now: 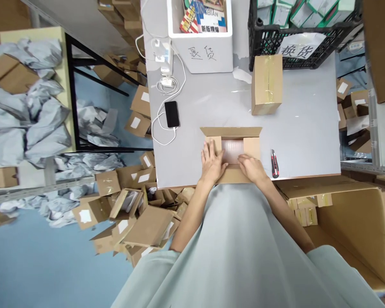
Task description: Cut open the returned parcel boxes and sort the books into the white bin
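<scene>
A grey worktable (pixel 208 98) bore the open carton (pixel 252 146) at its near edge. The left hand (pixel 212 163) lay spread on the carton's left flap (pixel 217 143); the right hand (pixel 251 167) curled at the near right side, its grip indeterminable. A cutter (pixel 274 164) lay to the right.

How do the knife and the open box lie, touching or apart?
Apart. The head view shows a strip of grey tabletop between the knife and the open box.
</scene>
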Demonstrator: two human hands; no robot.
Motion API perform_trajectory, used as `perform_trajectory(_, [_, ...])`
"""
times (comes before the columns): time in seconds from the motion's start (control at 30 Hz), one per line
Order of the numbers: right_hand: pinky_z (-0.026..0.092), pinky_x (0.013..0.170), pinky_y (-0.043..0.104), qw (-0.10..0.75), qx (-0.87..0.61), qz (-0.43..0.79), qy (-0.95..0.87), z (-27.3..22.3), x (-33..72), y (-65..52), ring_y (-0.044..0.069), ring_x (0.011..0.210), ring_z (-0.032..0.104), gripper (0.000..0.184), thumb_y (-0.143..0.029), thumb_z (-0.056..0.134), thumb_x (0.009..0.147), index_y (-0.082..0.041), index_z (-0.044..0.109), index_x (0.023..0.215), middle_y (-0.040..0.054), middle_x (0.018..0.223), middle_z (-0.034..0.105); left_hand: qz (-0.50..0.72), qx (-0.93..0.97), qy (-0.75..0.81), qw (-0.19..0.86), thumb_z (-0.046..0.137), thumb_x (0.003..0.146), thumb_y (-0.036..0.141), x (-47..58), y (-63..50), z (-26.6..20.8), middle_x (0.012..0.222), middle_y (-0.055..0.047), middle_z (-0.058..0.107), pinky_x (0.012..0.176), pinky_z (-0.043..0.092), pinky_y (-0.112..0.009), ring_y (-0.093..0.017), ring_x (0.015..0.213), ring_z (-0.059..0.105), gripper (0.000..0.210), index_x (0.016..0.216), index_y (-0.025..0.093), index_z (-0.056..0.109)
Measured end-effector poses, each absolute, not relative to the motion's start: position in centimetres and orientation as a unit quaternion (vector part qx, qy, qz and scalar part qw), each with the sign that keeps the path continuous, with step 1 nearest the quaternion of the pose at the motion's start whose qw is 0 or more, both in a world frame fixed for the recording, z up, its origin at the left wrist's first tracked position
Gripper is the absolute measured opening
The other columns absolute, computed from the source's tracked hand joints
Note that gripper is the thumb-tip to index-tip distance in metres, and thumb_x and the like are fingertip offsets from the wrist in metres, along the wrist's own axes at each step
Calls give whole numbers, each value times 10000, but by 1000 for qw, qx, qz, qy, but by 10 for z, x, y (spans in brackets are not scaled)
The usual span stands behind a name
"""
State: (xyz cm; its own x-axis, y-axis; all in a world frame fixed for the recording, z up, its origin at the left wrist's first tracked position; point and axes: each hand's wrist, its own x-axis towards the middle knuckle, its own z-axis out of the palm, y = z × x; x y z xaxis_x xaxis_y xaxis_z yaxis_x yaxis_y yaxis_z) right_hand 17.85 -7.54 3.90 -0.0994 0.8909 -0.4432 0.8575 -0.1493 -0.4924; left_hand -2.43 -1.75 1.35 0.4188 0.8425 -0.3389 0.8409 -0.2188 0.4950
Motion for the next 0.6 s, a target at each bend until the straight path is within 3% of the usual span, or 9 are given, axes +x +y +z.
perform_trajectory(0.07, [578,957,352,-65,-655,356,-663,47,176,-71,270,1121,771,356,-181,458,1127,-192,799,1230,158,1328,790,-11,787,531,313,783,955,218,-20,-15,16,1907,-205,42,1375,94,-760,-503,1755,-55,573,1514,186,658])
perform_trajectory(0.17, [572,902,342,-78,-653,326,-679,67,181,-74,267,1108,769,380,-189,431,1139,-195,772,1307,156,1334,780,-1,789,531,309,759,978,243,-35,-15,27,1913,-178,25,1362,117,-778,-508,1753,-68,587,1553,232,638])
perform_trajectory(0.3, [584,875,356,15,-696,291,-656,84,214,-103,275,1098,776,380,-306,465,1155,-251,725,1426,113,1387,765,35,771,544,329,718,1005,298,-83,-12,39,1917,-118,66,1363,188,-748,-485,1760,-58,648,1637,312,576])
perform_trajectory(0.4, [602,901,382,101,-755,267,-590,76,249,-128,291,1121,786,367,-336,511,1135,-274,755,1403,96,1413,780,69,736,570,359,690,1003,283,-121,-3,33,1895,-127,167,1397,162,-685,-434,1772,23,630,1624,283,583])
perform_trajectory(0.5, [614,939,402,185,-777,276,-534,57,274,-141,284,1074,805,340,-347,536,1117,-260,820,1282,85,1336,831,80,699,601,378,707,925,169,-141,7,17,1802,-177,381,1413,126,-666,-408,1757,158,651,1568,204,609])
perform_trajectory(0.6, [622,954,417,225,-781,272,-515,46,280,-141,285,1061,816,342,-372,549,1107,-253,847,1225,78,1294,853,90,683,614,385,713,888,122,-140,9,3,1682,-171,556,1388,248,-671,-392,1693,339,684,1554,218,594])
